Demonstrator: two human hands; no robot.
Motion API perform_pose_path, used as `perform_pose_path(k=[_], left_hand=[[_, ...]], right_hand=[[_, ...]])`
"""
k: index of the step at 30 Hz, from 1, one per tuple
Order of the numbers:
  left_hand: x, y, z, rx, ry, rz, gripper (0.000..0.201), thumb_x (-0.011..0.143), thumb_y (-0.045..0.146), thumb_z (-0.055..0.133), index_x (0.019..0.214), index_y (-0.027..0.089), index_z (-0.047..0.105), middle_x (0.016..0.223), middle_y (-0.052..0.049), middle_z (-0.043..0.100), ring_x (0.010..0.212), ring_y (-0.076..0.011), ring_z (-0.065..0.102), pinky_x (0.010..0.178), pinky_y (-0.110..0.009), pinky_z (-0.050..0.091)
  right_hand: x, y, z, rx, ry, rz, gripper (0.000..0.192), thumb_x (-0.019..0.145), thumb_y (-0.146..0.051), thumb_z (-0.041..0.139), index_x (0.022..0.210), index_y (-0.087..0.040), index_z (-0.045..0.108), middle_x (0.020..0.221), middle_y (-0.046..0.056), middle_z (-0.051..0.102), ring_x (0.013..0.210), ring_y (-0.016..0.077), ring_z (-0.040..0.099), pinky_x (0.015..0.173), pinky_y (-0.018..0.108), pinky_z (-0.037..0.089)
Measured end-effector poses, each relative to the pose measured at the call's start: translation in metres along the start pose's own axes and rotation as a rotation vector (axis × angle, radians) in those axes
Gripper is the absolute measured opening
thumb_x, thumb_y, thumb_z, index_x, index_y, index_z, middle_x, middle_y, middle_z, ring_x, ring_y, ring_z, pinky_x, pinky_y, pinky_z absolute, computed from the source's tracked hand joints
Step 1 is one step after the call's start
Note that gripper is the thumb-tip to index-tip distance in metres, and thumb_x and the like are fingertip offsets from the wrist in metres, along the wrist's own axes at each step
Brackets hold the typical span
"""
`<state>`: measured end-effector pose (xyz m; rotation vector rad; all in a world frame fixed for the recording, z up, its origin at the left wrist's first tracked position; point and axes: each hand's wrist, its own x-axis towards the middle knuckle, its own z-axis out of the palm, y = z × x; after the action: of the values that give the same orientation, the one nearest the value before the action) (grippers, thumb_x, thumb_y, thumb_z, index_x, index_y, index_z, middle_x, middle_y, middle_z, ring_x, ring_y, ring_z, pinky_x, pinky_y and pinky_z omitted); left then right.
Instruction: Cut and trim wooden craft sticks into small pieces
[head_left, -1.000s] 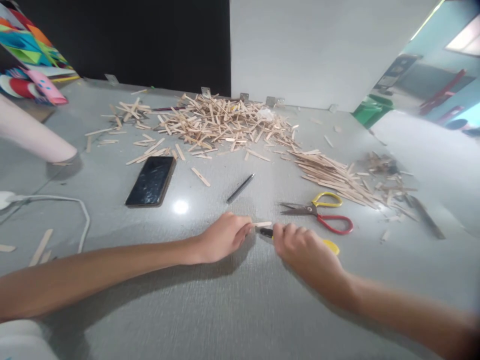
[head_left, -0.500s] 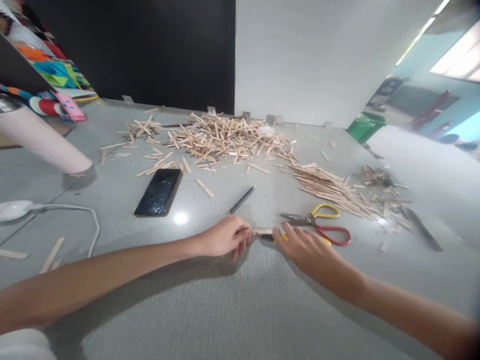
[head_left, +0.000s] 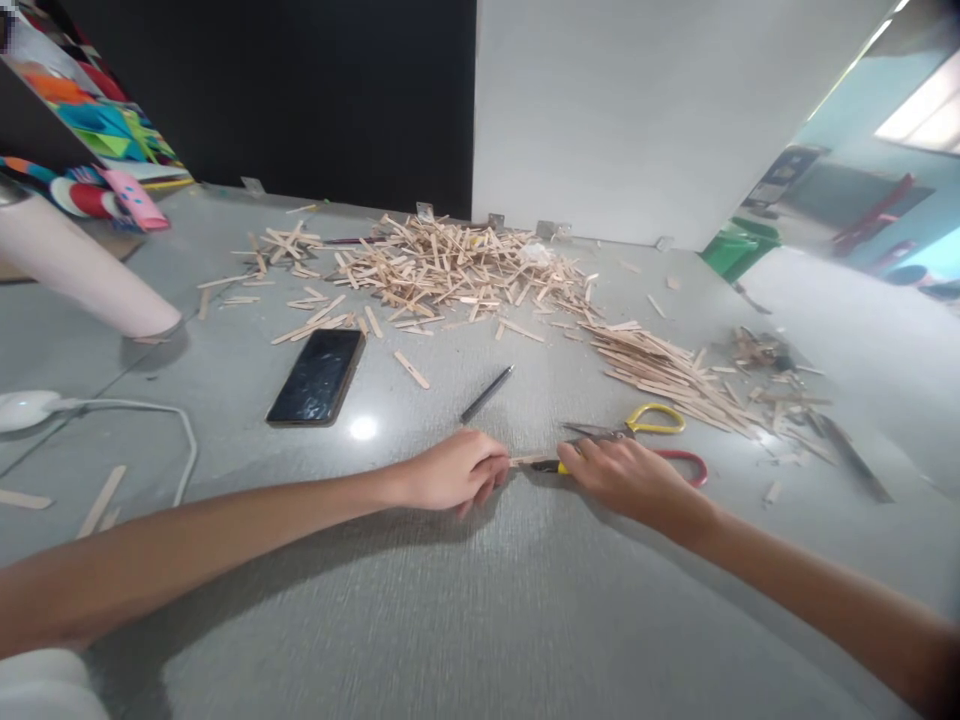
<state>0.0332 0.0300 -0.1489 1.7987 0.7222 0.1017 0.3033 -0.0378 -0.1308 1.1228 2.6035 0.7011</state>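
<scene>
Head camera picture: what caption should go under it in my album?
Left hand pins a wooden stick on the grey table while the right hand works a yellow-handled cutter beside scissors.

Table (head_left: pixel 480 600): grey, fine-grained texture, semi-gloss with a light glare spot. Sticks (head_left: pixel 457 265): pale bare wood, matt; the stick (head_left: pixel 525 460) between the hands looks the same. Scissors (head_left: pixel 637 435): dull metal blades, glossy yellow and red plastic handles; phone (head_left: pixel 317 376): glossy black glass.

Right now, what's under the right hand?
Under the right hand a yellow-and-black cutter pokes out toward a wooden stick pinched by the left hand. The cutter's rear and part of the scissors are covered.
</scene>
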Motion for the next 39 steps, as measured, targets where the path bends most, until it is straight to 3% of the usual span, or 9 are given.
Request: perform_pose_path(k=[3,9,16,22,28,34,39], left_hand=[[-0.001,0.002,0.002,0.035,0.024,0.041,0.033,0.106,0.022,0.044,0.075,0.018,0.055,0.054,0.004,0.058,0.037,-0.0084,0.053,0.043,-0.018,0.038],[-0.003,0.002,0.003,0.079,0.04,0.088,0.031,0.104,0.017,0.04,0.075,0.02,0.051,0.056,0.005,0.056,0.037,-0.0079,0.051,0.043,-0.017,0.035],[-0.001,0.0,0.003,0.127,0.047,0.102,0.035,0.106,0.023,0.04,0.073,0.019,0.053,0.055,0.003,0.057,0.036,-0.0093,0.051,0.041,-0.018,0.036],[-0.002,-0.003,0.004,0.134,0.065,0.123,0.031,0.104,0.02,0.041,0.075,0.019,0.053,0.055,0.005,0.054,0.036,-0.0076,0.046,0.042,-0.017,0.033],[-0.001,-0.002,0.004,0.141,0.075,0.091,0.036,0.107,0.025,0.04,0.074,0.019,0.053,0.053,0.004,0.054,0.034,-0.0096,0.05,0.038,-0.018,0.033],[-0.001,-0.005,0.003,0.139,0.069,0.108,0.034,0.106,0.024,0.04,0.076,0.019,0.053,0.055,0.004,0.056,0.035,-0.0088,0.049,0.039,-0.017,0.032],[-0.001,-0.004,0.003,0.152,0.072,0.106,0.036,0.106,0.025,0.04,0.074,0.019,0.054,0.053,0.004,0.054,0.034,-0.0098,0.051,0.039,-0.018,0.033]], right_hand=[[0.003,-0.001,-0.004,0.023,-0.038,-0.024,0.016,0.106,-0.013,0.052,0.094,-0.022,0.056,0.069,-0.002,0.068,0.051,0.0162,0.059,0.052,0.036,0.016],[0.001,-0.044,-0.038,-0.072,-0.11,0.183,0.026,0.098,0.006,0.048,0.089,-0.015,0.06,0.063,0.005,0.065,0.047,0.0195,0.062,0.051,0.034,0.013],[0.006,-0.018,-0.02,0.01,-0.145,0.06,0.02,0.102,-0.003,0.052,0.095,-0.02,0.06,0.07,0.002,0.07,0.053,0.019,0.068,0.049,0.035,0.016],[0.006,-0.051,-0.044,-0.032,-0.189,0.196,0.029,0.094,0.009,0.047,0.088,-0.016,0.061,0.063,0.006,0.064,0.048,0.0218,0.065,0.047,0.034,0.015],[0.011,-0.024,-0.022,0.059,-0.178,0.098,0.02,0.101,-0.001,0.052,0.098,-0.019,0.06,0.073,0.003,0.07,0.057,0.021,0.07,0.049,0.035,0.019],[0.01,-0.039,-0.031,0.014,-0.178,0.193,0.029,0.099,0.007,0.042,0.094,-0.014,0.061,0.068,0.009,0.068,0.053,0.0237,0.067,0.049,0.035,0.016],[0.011,-0.023,-0.016,0.078,-0.166,0.09,0.019,0.104,-0.003,0.051,0.099,-0.02,0.058,0.073,0.003,0.07,0.056,0.0196,0.067,0.05,0.035,0.019]])
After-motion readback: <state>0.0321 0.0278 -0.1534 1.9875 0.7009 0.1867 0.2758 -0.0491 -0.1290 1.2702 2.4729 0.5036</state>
